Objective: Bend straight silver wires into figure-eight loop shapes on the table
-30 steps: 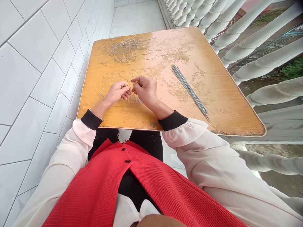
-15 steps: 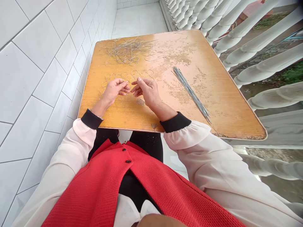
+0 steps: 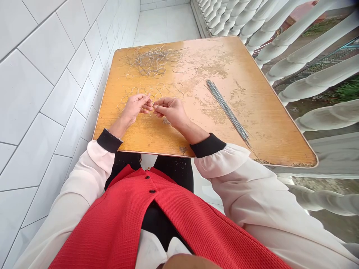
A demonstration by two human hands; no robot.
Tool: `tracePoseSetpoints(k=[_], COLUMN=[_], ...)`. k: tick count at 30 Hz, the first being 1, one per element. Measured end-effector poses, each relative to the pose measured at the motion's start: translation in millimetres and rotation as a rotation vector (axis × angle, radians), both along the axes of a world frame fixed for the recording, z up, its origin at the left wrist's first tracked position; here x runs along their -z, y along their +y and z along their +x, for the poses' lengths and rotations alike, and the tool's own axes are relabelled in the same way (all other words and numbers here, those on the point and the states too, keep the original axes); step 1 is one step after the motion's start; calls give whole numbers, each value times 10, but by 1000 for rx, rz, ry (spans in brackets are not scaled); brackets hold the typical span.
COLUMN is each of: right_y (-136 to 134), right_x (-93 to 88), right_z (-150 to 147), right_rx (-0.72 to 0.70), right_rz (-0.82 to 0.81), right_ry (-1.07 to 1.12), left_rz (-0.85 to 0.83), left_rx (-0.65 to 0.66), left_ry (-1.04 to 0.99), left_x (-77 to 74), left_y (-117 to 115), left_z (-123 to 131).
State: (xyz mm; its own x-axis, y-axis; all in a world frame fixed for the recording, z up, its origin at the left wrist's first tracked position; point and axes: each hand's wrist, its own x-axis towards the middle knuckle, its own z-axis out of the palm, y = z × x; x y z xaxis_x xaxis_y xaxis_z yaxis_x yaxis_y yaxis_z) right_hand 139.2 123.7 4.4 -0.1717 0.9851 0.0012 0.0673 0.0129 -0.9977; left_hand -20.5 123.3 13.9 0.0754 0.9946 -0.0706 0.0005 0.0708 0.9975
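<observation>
Thin curled wire (image 3: 160, 89) bent into rows of loops lies across the table just beyond my hands. My left hand (image 3: 135, 106) is closed, thumb and fingertips pinching a piece of this wire. Right against it, my right hand (image 3: 171, 110) is also closed, its thumb and index finger pinching the wire. The fingertips of both hands nearly touch, and they hide most of the held part. Farther back on the left is a tangled pile of bent wires (image 3: 154, 61). To the right of my hands lies a bundle of straight grey wires (image 3: 227, 112).
The wooden table (image 3: 269, 134) has a worn, peeling surface and a rounded near right corner. A white tiled wall (image 3: 47, 97) runs close along the left. White balusters (image 3: 311, 84) line the right side.
My right hand has turned over and its thumb and fingers have come together on the wire, closer to my left hand. The left hand has hardly moved.
</observation>
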Motion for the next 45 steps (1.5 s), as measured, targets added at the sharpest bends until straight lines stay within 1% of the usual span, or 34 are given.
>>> tracePoseSetpoints(k=[3, 9, 15, 21, 24, 27, 31, 36, 38, 41, 45], right_y=[1, 32, 56, 74, 76, 56, 9, -20, -15, -2, 11], right_x=[20, 104, 152, 178, 201, 202, 158, 129, 137, 155, 180], right_z=[-4, 1, 1, -6, -16, -25, -18, 3, -1, -16, -28], right_rx=[-12, -27, 10, 46, 60, 26, -47, -99, -116, -136, -115], right_rz=[-11, -27, 49, 47, 75, 83, 107, 123, 94, 27, -15], right_ry=[31, 95, 85, 96, 36, -21, -3, 14, 39, 70, 91], left_rz=[1, 46, 68, 71, 64, 72, 66, -17, -29, 8, 44], left_rx=[5, -34, -34, 21, -9, -30, 6, 37, 36, -6, -13], left_ry=[4, 38, 64, 63, 68, 66, 17, -35, -32, 4, 57], left_x=[14, 59, 62, 68, 26, -17, -13, 5, -6, -30, -48], left_y=[10, 21, 9, 9, 7, 5, 17, 44, 46, 35, 19], left_z=[-5, 9, 4, -31, -28, -13, -16, -62, -68, -52, -29])
